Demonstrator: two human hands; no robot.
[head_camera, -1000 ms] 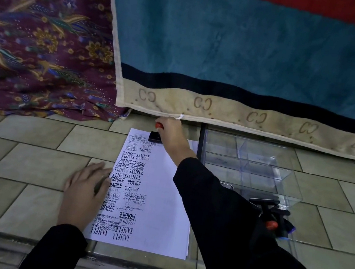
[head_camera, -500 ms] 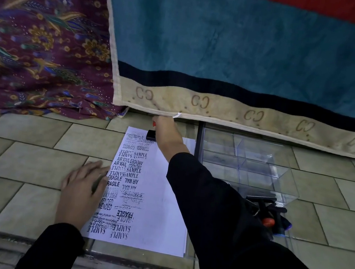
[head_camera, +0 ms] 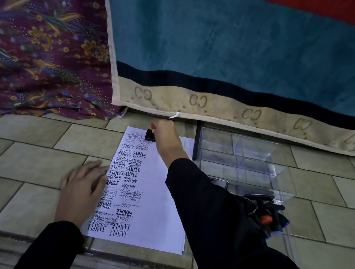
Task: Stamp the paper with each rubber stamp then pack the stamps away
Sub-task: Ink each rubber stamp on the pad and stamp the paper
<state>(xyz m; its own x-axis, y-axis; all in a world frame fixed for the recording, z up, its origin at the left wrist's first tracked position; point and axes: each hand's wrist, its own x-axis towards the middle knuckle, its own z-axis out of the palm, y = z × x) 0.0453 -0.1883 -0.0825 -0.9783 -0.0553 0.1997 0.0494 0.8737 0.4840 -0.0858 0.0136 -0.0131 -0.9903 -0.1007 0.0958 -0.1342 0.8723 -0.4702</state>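
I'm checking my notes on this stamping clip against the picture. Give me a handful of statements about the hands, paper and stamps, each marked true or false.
1. The right hand presses a stamp at the far end of the paper. True.
2. The left hand is lifted clear of the sheet. False: it lies flat on the paper's left edge.
3. The paper is still blank. False: prints such as SAMPLE, FRAGILE and AIR MAIL fill its left part.
4. More stamps lie right of the paper, by the clear plastic box. True.
5. The held stamp has a blue handle. False: a red bit shows above the hand.
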